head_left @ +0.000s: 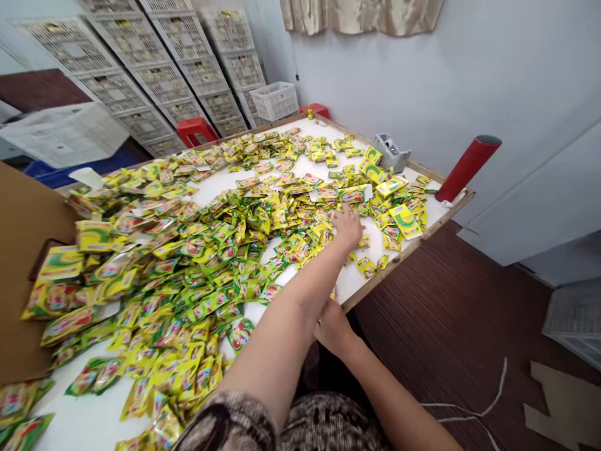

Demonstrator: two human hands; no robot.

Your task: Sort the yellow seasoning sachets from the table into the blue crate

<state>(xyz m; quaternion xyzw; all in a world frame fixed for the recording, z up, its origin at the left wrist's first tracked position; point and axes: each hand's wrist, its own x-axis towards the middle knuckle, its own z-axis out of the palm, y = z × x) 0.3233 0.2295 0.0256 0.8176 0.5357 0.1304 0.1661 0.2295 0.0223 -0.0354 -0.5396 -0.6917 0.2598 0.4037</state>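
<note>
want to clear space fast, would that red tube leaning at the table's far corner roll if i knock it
Probably: the red tube is round and smooth, only propped at the table edge. It looks hollow, so likely light, and could fall off.

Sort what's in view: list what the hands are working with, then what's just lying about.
In hand:
- left hand reaching into the yellow-green sachets
- right hand at the table edge

Lying about:
- red tube
- tape dispenser
- cardboard box
- white crates
- red stools

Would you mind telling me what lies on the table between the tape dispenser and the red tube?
In the head view, the white table is bare between the tape dispenser and the red tube; the yellow-green sachets lie nearer the person.
</note>
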